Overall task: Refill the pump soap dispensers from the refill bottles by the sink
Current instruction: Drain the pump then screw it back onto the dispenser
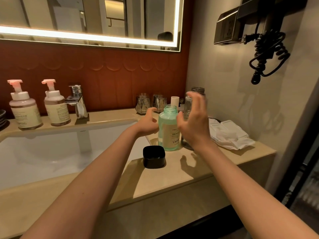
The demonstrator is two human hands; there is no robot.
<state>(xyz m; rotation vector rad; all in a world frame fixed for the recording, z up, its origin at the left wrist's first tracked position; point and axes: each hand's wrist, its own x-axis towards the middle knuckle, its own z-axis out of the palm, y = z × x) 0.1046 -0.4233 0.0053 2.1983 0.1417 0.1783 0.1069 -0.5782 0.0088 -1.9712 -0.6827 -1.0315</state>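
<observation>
Both forearms reach out over the bench [172, 180] toward the uncapped green bottle [168, 133], which stands upright. The left hand [147, 122] sits half curled against the bottle's left side, thumb raised; I cannot tell whether it grips. The right hand [193, 121] hovers just right of the bottle, fingers spread, holding nothing. A black cap [154, 156] lies in front of the bottle. Two pump dispensers [25, 109] stand far to the bottle's left.

Bare forearms [96, 178], slim, running into left hand [146, 125] and right hand [193, 125], likewise bare; tiny dark speck [83, 193] well behind the left wrist.
</observation>
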